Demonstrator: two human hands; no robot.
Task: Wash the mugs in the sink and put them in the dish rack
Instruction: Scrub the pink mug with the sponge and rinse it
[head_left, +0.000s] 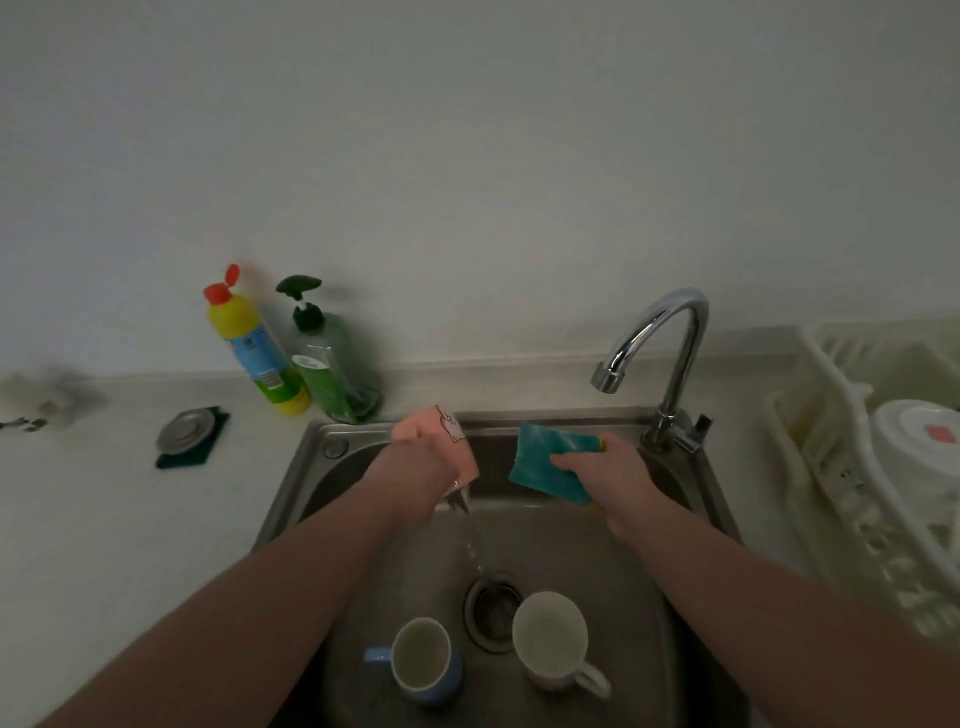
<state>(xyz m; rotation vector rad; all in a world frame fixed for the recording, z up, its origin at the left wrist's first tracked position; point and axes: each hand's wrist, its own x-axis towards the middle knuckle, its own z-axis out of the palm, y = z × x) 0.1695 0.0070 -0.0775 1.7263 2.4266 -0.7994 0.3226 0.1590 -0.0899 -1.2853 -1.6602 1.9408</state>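
Far left of the sink, a strainer is lying on a dark pad; nearer its left rim, a yellow bottle and a green soap pump are standing on the counter.

Over the sink's back left part, the left hand is gripping the pink mug, fingers wrapped round its body, tipping it mouth-down so a thin stream of water is running toward the drain. It is showing a small cartoon print near its base. Wet and probably soapy, it is likely slippery, stiff and breakable; a full wrap round the body or a hooked finger through the handle seems safest.

In the sink's front, left of the drain, a blue mug is sitting upright, pale inside, handle pointing left. Right of the drain, a white mug is sitting upright, handle toward the front right. Both appear to be waiting for washing.

Over the sink's back right part, the right hand is pinching a teal sponge, soft and light.

Behind the sink's right corner the tap is arching over, no water visibly coming from it. Right of the sink, the white rack is holding a white lidded tub; no mugs are showing there.
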